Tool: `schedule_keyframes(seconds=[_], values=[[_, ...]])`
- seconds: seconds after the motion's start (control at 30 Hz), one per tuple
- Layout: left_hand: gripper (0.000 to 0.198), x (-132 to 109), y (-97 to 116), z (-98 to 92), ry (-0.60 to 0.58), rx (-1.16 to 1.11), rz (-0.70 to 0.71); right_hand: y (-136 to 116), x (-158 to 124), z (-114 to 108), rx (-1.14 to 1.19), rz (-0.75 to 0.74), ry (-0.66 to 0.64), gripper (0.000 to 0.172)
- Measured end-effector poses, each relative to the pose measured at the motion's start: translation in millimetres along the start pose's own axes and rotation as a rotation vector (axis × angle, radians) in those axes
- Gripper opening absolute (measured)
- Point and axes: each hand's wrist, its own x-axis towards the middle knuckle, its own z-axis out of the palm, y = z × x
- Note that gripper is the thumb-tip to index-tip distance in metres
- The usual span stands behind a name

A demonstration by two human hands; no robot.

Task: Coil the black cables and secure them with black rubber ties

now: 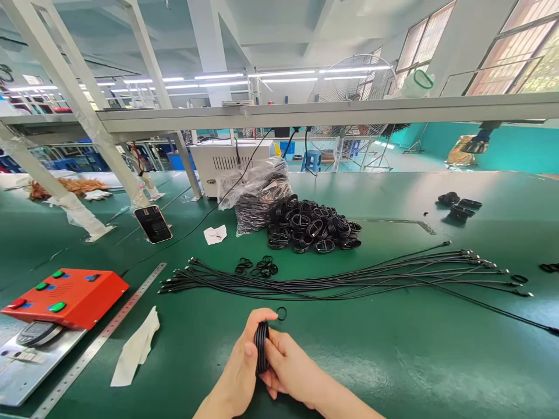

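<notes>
Between both hands, just above the green table, is a coiled black cable [261,348], its loops stacked upright. My left hand [239,364] closes round the left side of the coil, its index finger reaching over the top. On the right side, my right hand [289,364] grips the same coil with thumb and bent fingers. A small black ring [282,313] lies beyond my left fingertip. Behind it stretches a bundle of straight black cables [305,285] with metal plug ends. More small black rings [264,267] lie behind the bundle.
A pile of coiled black cables [312,224] sits at the back beside a clear plastic bag [257,198]. At left are a red box with buttons [70,297], a steel ruler [100,343], a paper strip [136,349] and a phone [152,224]. A metal frame [305,114] crosses behind.
</notes>
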Motion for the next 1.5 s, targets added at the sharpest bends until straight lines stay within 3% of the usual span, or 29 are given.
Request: schedule_keyframes(seconds=[0.33,0.47,0.57,0.77,0.87,1.0,1.17,1.5], values=[[0.066,5.1,20.1,-4.2,0.064,0.185,-0.015,0.4,-2.3,6.6,0.045,-0.03,0.11,0.039],[0.046,11.7,26.2,6.7,0.115,0.058,-0.161,4.2,1.6,5.1,-0.066,-0.039,0.248,0.04],[0.039,15.9,24.8,14.7,0.216,-0.037,-0.177,4.4,2.5,3.9,-0.164,-0.038,0.303,0.04],[0.039,21.2,13.7,9.9,0.4,-0.018,-0.157,-2.8,-2.5,-1.1,-0.094,-0.018,0.155,0.039],[0.037,23.5,6.4,-0.8,0.459,-0.014,-0.086,-4.4,-5.0,-3.3,-0.065,0.045,0.175,0.034],[0.039,24.6,-0.9,-7.5,0.45,-0.015,-0.084,-3.7,-5.7,-1.8,-0.131,0.048,0.242,0.026],[0.039,22.8,-0.8,-2.4,0.428,-0.008,-0.08,-2.3,-2.5,2.7,-0.175,-0.066,0.373,0.03],[0.033,18.8,1.3,3.3,0.404,0.089,-0.053,0.3,-2.1,10.2,-0.611,-0.127,0.553,0.027]])
